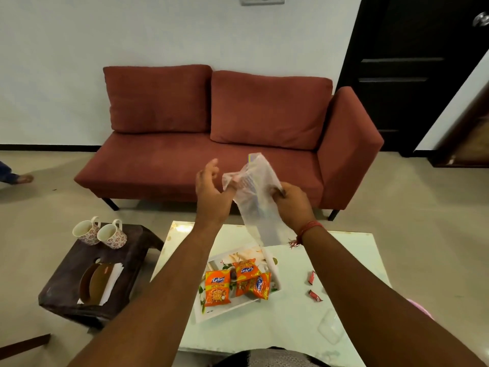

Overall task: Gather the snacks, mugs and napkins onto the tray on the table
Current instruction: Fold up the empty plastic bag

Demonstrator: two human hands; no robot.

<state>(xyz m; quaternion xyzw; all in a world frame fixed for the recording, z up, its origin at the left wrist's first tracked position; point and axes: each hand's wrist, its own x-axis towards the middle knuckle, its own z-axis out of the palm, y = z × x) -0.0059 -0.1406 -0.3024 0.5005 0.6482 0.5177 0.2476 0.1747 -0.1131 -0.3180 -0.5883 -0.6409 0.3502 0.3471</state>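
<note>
Head view: both hands' grip point(213, 193) point(293, 201) pinching clear plastic bag point(255, 197) edges, well above tray point(211, 312).

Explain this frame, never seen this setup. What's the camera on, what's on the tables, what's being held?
There is no machine here: one wide-angle camera sits on a person's head and looks forward and down, so the two bare arms reaching in from the bottom are the wearer's own.

Both hands hold a clear plastic bag up above the white table. The right hand grips one edge; the left hand pinches the other edge with its other fingers loose.

On the white table lies a tray with three orange snack packets on it. Two small red wrappers lie on the table to the right of the tray.

On the dark side table to the left stand two flowered mugs and a stack of white napkins in a holder. A red sofa stands behind.
</note>
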